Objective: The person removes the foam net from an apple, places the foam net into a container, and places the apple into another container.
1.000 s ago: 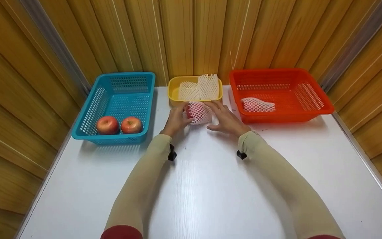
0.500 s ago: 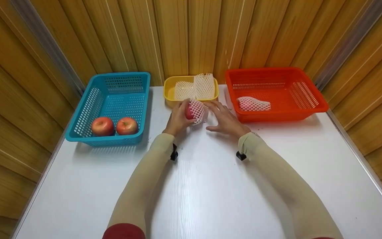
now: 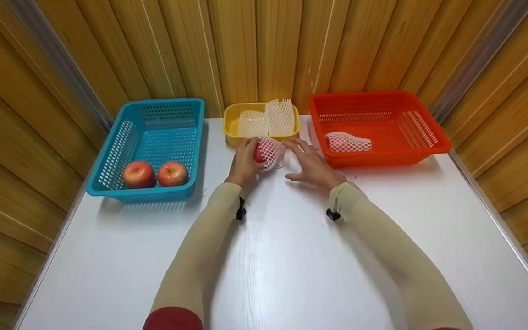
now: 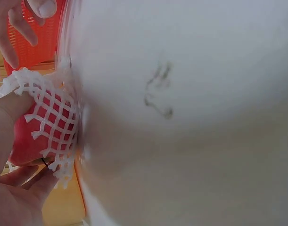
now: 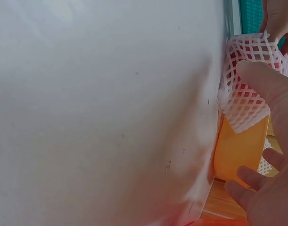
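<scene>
The left hand (image 3: 244, 164) grips a red apple (image 3: 259, 154) partly covered by a white foam net (image 3: 271, 152), in front of the yellow basket. In the left wrist view its thumb and fingers hold the apple (image 4: 27, 141) at its bare side, and the net (image 4: 54, 117) covers the rest. The right hand (image 3: 310, 165) is just right of the net, thumb and fingers spread. In the right wrist view the right hand (image 5: 271, 155) has its thumb over the net (image 5: 245, 110); whether it touches is unclear.
A blue basket (image 3: 101, 158) at the left holds two apples (image 3: 138, 174). The yellow basket (image 3: 232, 126) at the back holds foam nets (image 3: 280, 117). An orange-red basket (image 3: 383, 159) at the right contains a netted fruit (image 3: 347, 141). Wooden panels (image 3: 236, 46) rise behind the white table (image 3: 291, 256).
The left hand has turned the apple slightly, baring more of its left side, while the net has shifted with it. The right hand keeps its spread pose. The head view has moved slightly.
</scene>
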`<state>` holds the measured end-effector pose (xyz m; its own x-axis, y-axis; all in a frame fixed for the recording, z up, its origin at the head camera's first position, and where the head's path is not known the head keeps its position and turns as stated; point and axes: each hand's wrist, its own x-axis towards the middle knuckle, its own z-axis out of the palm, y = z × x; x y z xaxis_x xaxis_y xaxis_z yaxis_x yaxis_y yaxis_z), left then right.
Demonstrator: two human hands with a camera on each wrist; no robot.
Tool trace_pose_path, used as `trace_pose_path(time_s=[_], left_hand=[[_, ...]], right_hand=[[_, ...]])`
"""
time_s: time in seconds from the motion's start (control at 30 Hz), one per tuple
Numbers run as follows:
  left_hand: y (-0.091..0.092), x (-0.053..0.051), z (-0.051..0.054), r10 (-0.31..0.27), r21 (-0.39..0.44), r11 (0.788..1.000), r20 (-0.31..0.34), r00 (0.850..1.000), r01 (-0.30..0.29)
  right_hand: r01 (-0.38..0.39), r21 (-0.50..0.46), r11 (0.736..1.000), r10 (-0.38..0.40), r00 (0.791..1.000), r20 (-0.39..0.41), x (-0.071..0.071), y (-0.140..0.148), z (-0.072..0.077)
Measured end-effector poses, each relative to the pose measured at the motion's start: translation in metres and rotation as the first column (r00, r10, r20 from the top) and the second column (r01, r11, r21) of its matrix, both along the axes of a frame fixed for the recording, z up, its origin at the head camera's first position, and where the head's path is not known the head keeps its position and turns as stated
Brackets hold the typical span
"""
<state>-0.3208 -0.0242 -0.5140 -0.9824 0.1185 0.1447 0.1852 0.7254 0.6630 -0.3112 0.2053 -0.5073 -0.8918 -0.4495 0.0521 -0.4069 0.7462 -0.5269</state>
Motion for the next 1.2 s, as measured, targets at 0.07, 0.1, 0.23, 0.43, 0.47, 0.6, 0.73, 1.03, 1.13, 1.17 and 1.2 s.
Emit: trace_pose_path(time_s=[0.07,0.1,0.23,0.43,0.47,0.6,0.73,1.03,1.13,1.17,1.2], left_hand=[[-0.001,0.000,0.001,0.006,0.003,1.000,0.011,1.000,-0.006],[-0.002,0.001,0.002,0.011,0.006,1.000,0.025,1.000,-0.011],[-0.007,0.002,0.004,0.020,0.035,0.999,0.077,0.997,-0.023],[-0.014,0.005,0.006,0.003,0.023,1.000,0.043,0.999,-0.004],[-0.015,0.006,0.006,-0.002,0.016,1.000,0.031,1.000,0.001],[-0.018,0.010,0.006,-0.021,-0.014,1.000,0.007,1.000,0.021],[-0.021,0.014,0.004,-0.007,-0.025,1.000,0.001,1.000,0.007],[-0.028,0.022,0.003,0.064,-0.001,0.998,0.035,0.997,-0.064],[-0.028,0.025,0.004,0.077,0.003,0.997,0.038,0.996,-0.077],[-0.028,0.026,0.004,0.077,0.003,0.997,0.033,0.996,-0.077],[-0.028,0.027,0.004,0.077,0.004,0.997,0.033,0.996,-0.078]], right_hand=[[-0.003,-0.005,1.000,0.003,1.000,-0.001,-0.001,-0.002,0.000],[-0.006,-0.005,1.000,0.006,1.000,-0.002,-0.001,-0.002,0.000],[-0.009,0.006,1.000,0.009,1.000,0.001,-0.003,-0.007,0.000],[-0.019,0.009,1.000,0.019,1.000,-0.012,-0.006,-0.015,0.001],[-0.025,0.009,1.000,0.025,0.999,-0.020,-0.007,-0.016,0.001],[-0.040,-0.004,0.999,0.039,0.999,-0.028,-0.008,-0.020,0.002],[-0.059,-0.017,0.998,0.059,0.998,0.000,-0.009,-0.024,0.003],[-0.111,0.011,0.994,0.111,0.992,-0.053,-0.015,-0.033,0.009],[-0.134,0.038,0.990,0.137,0.987,-0.080,-0.017,-0.037,0.012],[-0.138,0.047,0.989,0.142,0.986,-0.084,-0.017,-0.038,0.013],[-0.138,0.057,0.989,0.143,0.986,-0.083,-0.018,-0.039,0.013]])
